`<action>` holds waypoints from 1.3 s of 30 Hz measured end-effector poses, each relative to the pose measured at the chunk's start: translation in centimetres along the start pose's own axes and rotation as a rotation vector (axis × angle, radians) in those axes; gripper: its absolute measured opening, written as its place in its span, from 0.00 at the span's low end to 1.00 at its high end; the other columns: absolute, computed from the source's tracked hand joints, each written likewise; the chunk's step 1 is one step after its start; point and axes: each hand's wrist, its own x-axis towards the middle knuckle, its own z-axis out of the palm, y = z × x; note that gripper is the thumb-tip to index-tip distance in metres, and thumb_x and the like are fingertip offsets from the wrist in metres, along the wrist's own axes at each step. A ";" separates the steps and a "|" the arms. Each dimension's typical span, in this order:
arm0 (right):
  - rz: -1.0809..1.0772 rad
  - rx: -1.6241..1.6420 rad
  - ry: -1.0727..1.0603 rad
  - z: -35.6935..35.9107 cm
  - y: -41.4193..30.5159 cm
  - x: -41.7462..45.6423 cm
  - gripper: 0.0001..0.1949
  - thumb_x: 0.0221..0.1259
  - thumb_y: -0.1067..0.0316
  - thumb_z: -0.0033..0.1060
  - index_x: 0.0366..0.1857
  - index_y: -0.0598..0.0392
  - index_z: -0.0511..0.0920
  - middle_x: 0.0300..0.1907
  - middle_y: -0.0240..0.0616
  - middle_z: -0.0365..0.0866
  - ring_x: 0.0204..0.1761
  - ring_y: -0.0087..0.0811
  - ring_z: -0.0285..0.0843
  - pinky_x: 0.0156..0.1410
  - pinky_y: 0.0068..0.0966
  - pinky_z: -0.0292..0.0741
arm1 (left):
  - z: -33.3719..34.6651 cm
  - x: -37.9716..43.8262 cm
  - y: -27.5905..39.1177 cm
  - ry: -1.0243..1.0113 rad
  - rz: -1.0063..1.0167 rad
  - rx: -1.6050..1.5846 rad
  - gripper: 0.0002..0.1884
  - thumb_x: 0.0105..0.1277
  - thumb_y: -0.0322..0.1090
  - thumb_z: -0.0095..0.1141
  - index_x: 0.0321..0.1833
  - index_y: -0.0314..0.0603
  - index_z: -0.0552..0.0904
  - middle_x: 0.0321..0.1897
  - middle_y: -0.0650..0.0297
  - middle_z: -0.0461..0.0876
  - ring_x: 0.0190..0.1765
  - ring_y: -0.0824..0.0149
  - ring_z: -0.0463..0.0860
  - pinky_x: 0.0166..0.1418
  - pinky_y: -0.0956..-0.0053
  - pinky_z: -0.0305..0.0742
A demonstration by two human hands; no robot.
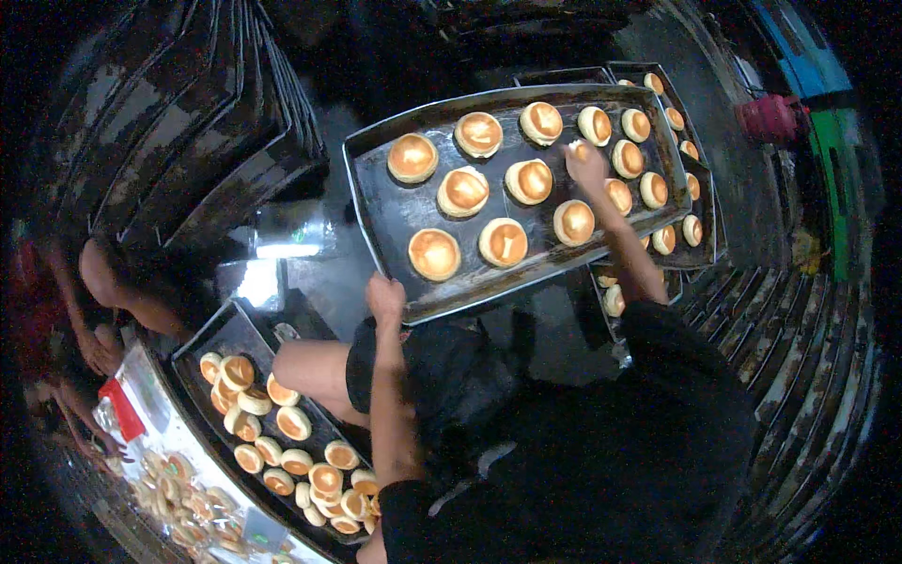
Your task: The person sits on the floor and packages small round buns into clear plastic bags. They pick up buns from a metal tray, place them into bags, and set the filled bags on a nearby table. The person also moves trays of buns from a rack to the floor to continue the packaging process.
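A large metal baking tray [451,151] with round golden-brown buns on it lies tilted across the middle of the view. My left hand [386,296] grips its rim at the near left corner. Over the tray's right half reaches my right hand [587,170], its fingers around a small bun [579,149] that they partly cover. Close to that hand are a bun in the middle row [529,181] and one to its right [627,158]. My right forearm hides part of the tray's near edge.
More trays with buns [693,230] sit beneath and beyond the right end. At lower left, another tray [243,328] holds heaped buns, beside a white table [151,381] with bagged buns [187,500]. Stacked trays [232,120] stand upper left; a person's arm [88,352] is at far left.
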 end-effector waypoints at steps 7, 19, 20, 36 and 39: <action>0.495 -0.353 -0.173 -4.6 18.5 -3.2 0.42 0.47 0.32 0.41 0.59 0.59 0.57 0.53 0.62 0.62 0.57 0.55 0.59 0.62 0.42 0.56 | -5.7 3.6 -1.5 0.041 0.058 -0.071 0.09 0.41 0.21 0.43 0.27 0.24 0.74 0.17 0.47 0.75 0.25 0.53 0.78 0.31 0.62 0.70; 0.003 0.565 0.045 1.1 1.4 -10.8 0.15 0.56 0.56 0.50 0.37 0.57 0.74 0.37 0.47 0.73 0.43 0.41 0.68 0.50 0.36 0.63 | -9.4 4.7 -4.1 -0.106 -0.193 -0.048 0.12 0.39 0.20 0.48 0.31 0.26 0.74 0.22 0.52 0.76 0.27 0.60 0.76 0.33 0.68 0.69; -0.081 0.553 -0.110 0.9 -1.2 -12.0 0.15 0.54 0.57 0.52 0.39 0.58 0.73 0.41 0.48 0.72 0.46 0.43 0.67 0.53 0.38 0.62 | -9.5 4.5 -3.4 -0.124 -0.170 -0.061 0.13 0.39 0.20 0.48 0.32 0.26 0.74 0.23 0.52 0.77 0.28 0.60 0.76 0.34 0.69 0.69; 0.283 0.728 0.023 5.9 15.4 4.0 0.26 0.63 0.53 0.35 0.59 0.59 0.57 0.60 0.49 0.57 0.62 0.40 0.53 0.65 0.32 0.50 | -10.9 1.7 -2.5 -0.116 -0.166 -0.472 0.29 0.36 0.15 0.40 0.49 0.30 0.70 0.34 0.61 0.76 0.37 0.63 0.75 0.41 0.76 0.68; 0.145 0.780 -0.166 9.2 12.1 2.7 0.22 0.61 0.59 0.41 0.57 0.60 0.62 0.56 0.45 0.64 0.58 0.36 0.61 0.62 0.28 0.56 | -11.6 1.9 0.1 -0.126 -0.146 -0.449 0.27 0.38 0.15 0.38 0.47 0.31 0.71 0.33 0.62 0.74 0.35 0.68 0.73 0.38 0.79 0.67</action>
